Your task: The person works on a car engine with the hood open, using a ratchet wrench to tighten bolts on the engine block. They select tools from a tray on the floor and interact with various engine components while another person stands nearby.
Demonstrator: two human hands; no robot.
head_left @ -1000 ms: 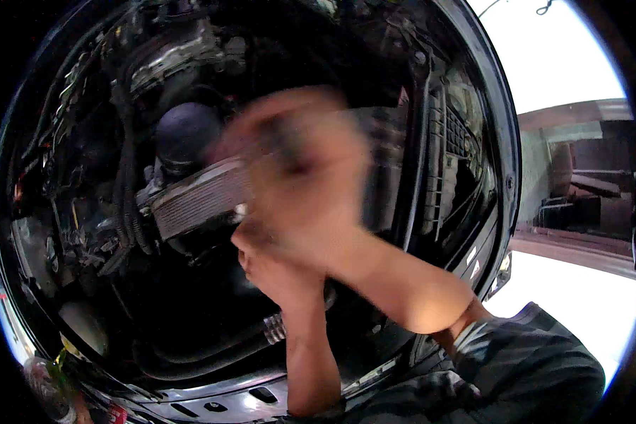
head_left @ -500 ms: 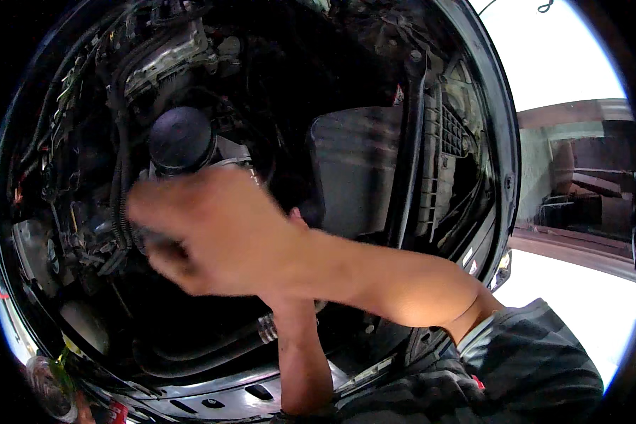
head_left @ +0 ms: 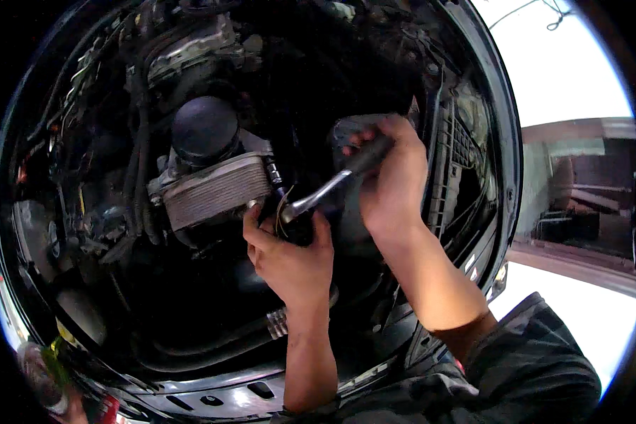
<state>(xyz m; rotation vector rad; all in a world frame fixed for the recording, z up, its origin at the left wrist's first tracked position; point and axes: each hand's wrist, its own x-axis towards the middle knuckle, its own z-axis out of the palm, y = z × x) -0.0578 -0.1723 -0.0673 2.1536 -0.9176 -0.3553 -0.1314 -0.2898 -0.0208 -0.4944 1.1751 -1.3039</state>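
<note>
My right hand (head_left: 399, 177) is closed round the dark handle of a ratchet wrench (head_left: 325, 192), above the engine bay. Its chrome shank slants down and left toward my left hand (head_left: 290, 261). The fingers and thumb of that hand curl about the ratchet's head, with something dark between them that shadow hides. Just left of the fingertips sits a finned metal cooler (head_left: 215, 194), and over it a round black cap (head_left: 205, 131). A dark and silver stick-like part (head_left: 275, 172) stands beside the cooler; its lower end is hidden near my left hand.
Hoses and wiring (head_left: 138, 162) crowd the left side. A dark hose (head_left: 198, 359) runs along the front near the metal front panel (head_left: 237, 397). On the right are a gridded plastic housing (head_left: 454, 134) and the car's body edge (head_left: 512, 177). Blurred items lie at lower left.
My right hand, blurred and crossed over my left forearm before, has swung right, uncovering the cooler. The ratchet and my left hand now show. The view has shifted slightly.
</note>
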